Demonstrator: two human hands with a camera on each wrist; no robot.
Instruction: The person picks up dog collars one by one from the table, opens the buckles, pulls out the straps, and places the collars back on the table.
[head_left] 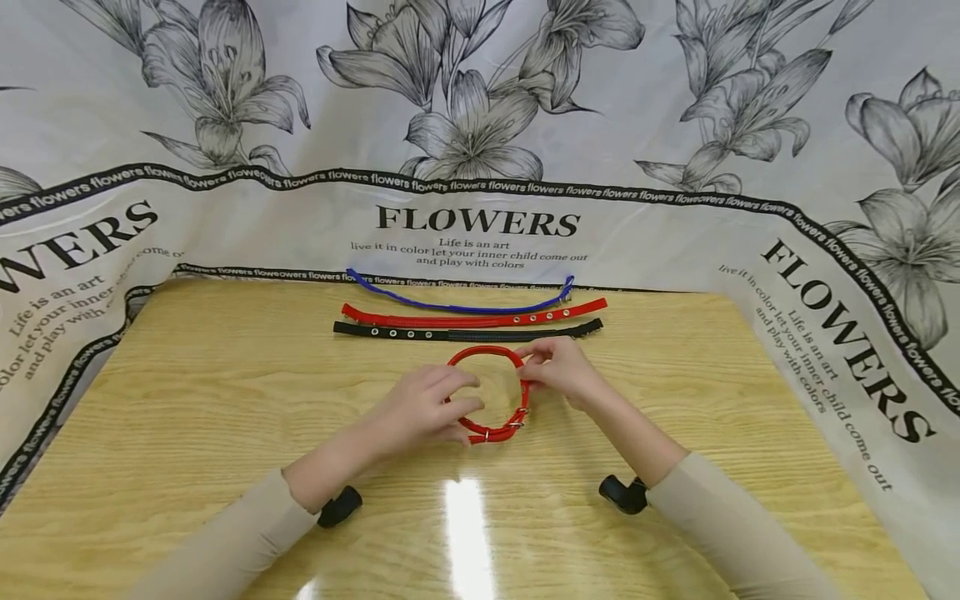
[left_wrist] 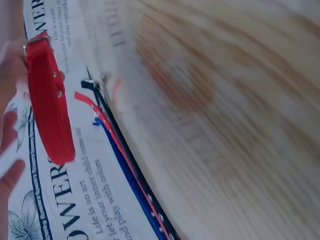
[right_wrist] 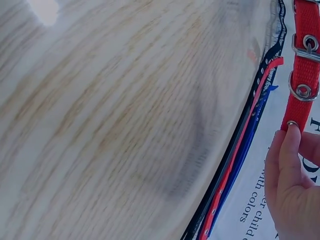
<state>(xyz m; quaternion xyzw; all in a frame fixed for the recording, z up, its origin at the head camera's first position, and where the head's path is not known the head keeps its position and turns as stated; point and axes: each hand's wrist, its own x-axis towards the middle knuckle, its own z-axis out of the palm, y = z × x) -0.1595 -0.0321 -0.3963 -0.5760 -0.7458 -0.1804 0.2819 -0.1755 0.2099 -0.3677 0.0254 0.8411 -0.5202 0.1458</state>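
A red buckled collar (head_left: 487, 351), closed into a loop, is held up between the two hands. My right hand (head_left: 561, 371) pinches its right side; the right wrist view shows the thumb and fingers on the strap (right_wrist: 299, 111) by a metal eyelet, below the buckle (right_wrist: 306, 52) and a D-ring. At the loop's left side is my left hand (head_left: 431, 406), its fingers spread and loosely bent. In the left wrist view those fingers (left_wrist: 11, 177) stand apart from the red strap (left_wrist: 50, 105); whether the thumb touches it is unclear.
Behind the loop lie a black collar (head_left: 390, 332), a red collar (head_left: 427, 321) and a blue collar (head_left: 450, 308), stretched out side by side on the wooden table (head_left: 225, 375). Flower-printed cloth (head_left: 480, 221) hangs at the back and sides. Black wrist devices (head_left: 624, 495) show below both forearms.
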